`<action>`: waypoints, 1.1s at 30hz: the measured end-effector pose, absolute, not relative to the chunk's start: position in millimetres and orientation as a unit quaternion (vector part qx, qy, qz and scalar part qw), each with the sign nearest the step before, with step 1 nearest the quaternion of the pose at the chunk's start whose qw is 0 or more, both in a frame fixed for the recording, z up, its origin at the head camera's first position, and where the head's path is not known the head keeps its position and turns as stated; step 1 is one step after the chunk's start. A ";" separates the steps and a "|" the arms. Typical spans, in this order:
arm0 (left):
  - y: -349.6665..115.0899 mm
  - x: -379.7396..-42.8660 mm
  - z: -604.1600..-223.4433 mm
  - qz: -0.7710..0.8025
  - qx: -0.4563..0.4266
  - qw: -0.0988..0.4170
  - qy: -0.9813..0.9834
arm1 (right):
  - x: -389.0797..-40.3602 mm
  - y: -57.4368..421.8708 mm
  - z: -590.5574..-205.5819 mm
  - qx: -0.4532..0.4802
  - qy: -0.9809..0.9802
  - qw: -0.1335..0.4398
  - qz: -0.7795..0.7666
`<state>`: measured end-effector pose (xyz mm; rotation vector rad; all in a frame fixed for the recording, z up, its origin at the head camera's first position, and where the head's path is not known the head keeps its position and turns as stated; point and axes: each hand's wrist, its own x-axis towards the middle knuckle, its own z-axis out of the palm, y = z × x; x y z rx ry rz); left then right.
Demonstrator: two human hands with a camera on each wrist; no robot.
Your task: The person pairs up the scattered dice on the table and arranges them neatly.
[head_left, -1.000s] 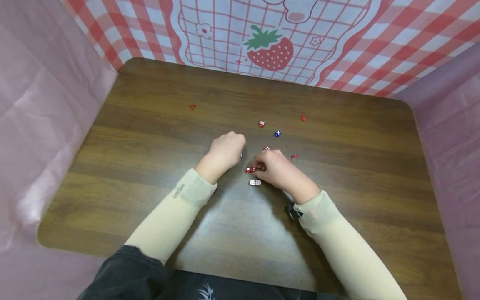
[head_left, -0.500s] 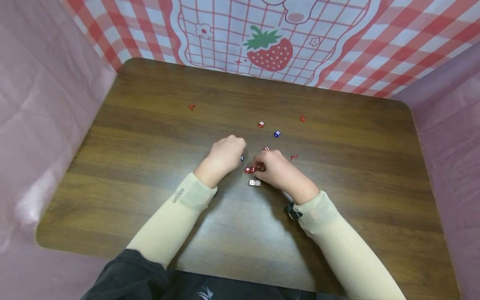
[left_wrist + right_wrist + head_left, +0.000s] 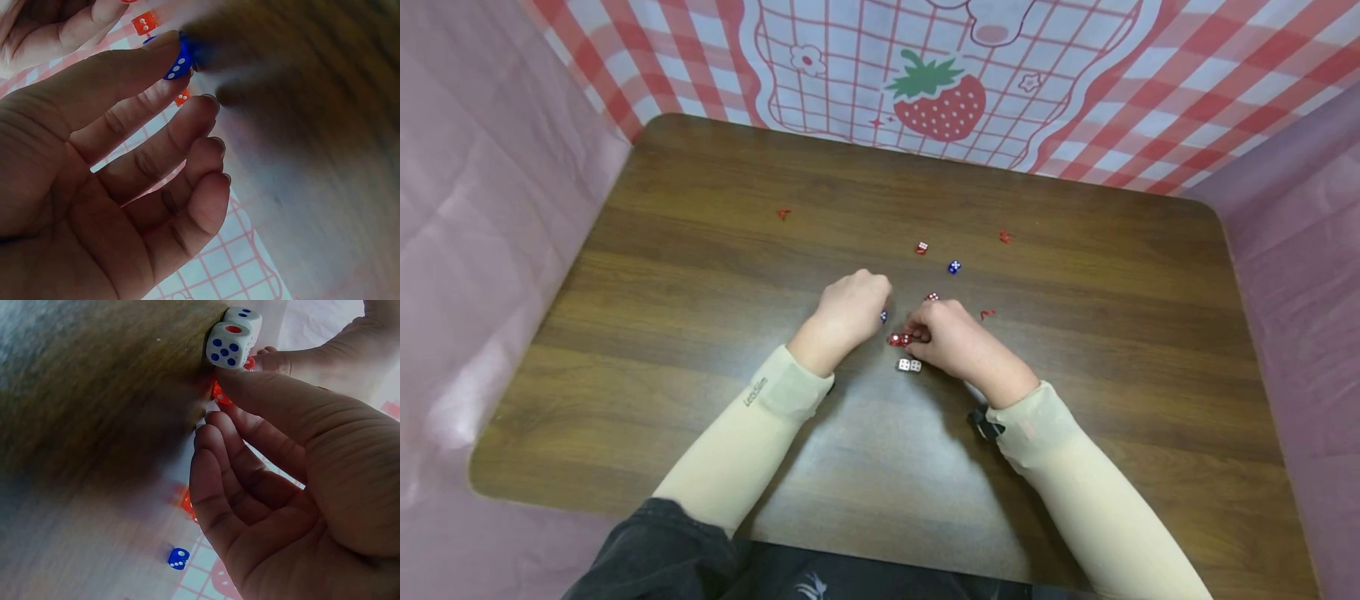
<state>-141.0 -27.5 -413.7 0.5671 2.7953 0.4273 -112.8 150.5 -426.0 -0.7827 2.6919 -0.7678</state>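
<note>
My left hand (image 3: 852, 307) pinches a blue die (image 3: 180, 65) between thumb and index finger, low over the table, its other fingers loosely bent. In the head view most of that die is hidden under the hand. Just to the right, my right hand (image 3: 953, 335) pinches a translucent red die (image 3: 220, 394) between thumb and index finger. In the head view another red die (image 3: 895, 340) sits at its left side. Nearer to me, below the right fingertips, two white dice (image 3: 910, 365) stand side by side. Another red die (image 3: 932, 297) peeks out behind the right knuckles.
Farther back on the wooden table (image 3: 700, 250) lie a red die (image 3: 922, 247) and a blue die (image 3: 954, 267). Small red scraps are scattered around: one far left (image 3: 783, 214), one far right (image 3: 1005, 237), and a wavy one (image 3: 987, 314) beside the right hand. A checked cloth (image 3: 850, 83) hangs behind.
Over the first half second, the left hand shifted slightly toward me with the blue die. Since then both hands have stayed nearly still, and the other dice have not moved.
</note>
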 end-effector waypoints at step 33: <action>-30.3 -141.4 -414.5 0.159 0.194 0.123 0.960 | -175.1 210.6 -408.4 -0.092 0.942 0.052 -0.318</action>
